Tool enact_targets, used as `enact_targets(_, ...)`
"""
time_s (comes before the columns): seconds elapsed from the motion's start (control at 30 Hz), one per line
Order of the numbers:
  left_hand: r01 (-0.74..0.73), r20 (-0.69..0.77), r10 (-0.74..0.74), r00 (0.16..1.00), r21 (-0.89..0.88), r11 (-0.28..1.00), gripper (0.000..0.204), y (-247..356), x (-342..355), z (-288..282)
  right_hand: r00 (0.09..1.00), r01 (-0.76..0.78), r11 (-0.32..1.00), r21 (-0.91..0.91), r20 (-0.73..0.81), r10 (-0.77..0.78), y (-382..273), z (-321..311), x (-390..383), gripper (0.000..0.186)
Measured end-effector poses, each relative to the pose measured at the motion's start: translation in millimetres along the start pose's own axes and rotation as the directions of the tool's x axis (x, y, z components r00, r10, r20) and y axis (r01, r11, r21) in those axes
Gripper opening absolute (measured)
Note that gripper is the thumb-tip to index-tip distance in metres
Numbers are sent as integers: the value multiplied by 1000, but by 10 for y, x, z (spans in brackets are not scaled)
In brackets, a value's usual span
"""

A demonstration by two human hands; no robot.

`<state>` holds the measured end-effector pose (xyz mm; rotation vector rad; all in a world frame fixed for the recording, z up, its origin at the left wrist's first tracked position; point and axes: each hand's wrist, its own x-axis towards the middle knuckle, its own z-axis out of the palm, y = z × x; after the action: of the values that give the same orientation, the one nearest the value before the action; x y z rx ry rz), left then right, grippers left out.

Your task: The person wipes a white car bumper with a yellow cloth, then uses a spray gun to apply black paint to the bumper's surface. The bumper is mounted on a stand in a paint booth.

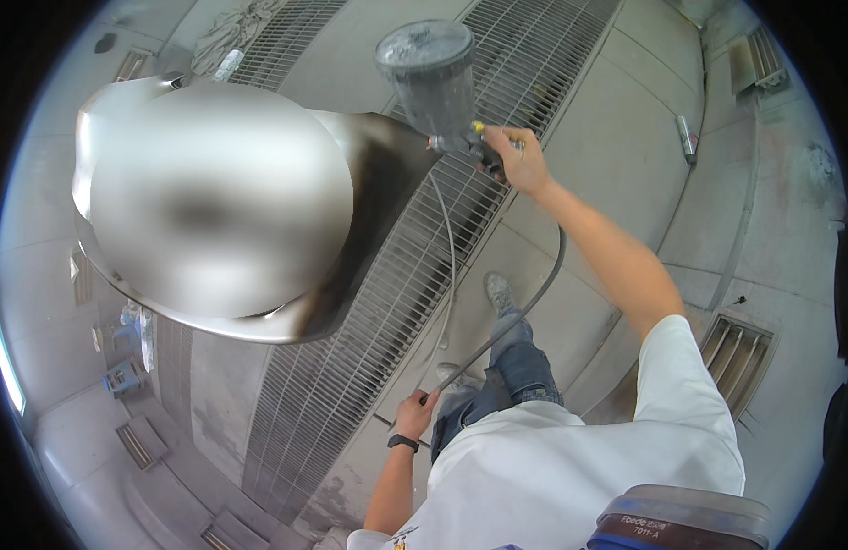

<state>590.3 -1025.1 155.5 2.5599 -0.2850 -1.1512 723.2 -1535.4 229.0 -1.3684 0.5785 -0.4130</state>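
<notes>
In my right hand (517, 158) is a spray gun (465, 142), its fingers wrapped round the grip. A large grey paint cup (433, 87) sits on top of the gun, with its round lid toward me. To the left of the gun stands a big curved silver panel (222, 202), glossy and pale in the middle, darker along its right side; its exact kind I cannot tell. Gun and panel look apart. Low near my waist, my left hand (414, 414) is closed on a dark air hose (525, 307), which runs up toward my right forearm.
Metal floor grating (351, 376) runs diagonally beneath the panel. A thin pale hose (453, 266) hangs below the gun. A spray can (686, 139) lies by the right wall, a crumpled cloth (236, 35) at the far left. A respirator cartridge (681, 518) covers the lower right.
</notes>
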Motion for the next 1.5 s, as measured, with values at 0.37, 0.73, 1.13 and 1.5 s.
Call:
enact_targets(0.37,-8,-65,-3,998,-157,988,59,-46,-57,-63,927,228,856,-463,-164,-336,-323,493,692,51)
enact_targets(0.73,39,-84,-48,995,-110,993,63,-2453,-796,130,988,136,966,-219,-46,-150,-234,1866,-2002,42)
enact_targets(1.13,181,-86,-193,977,-127,975,73,-3950,-1389,725,947,197,922,-334,307,-91,-78,3628,-3336,38)
enact_targets(1.5,80,-106,-95,990,-137,987,68,-2730,-826,523,976,38,979,-199,217,6,-221,2525,-2067,40)
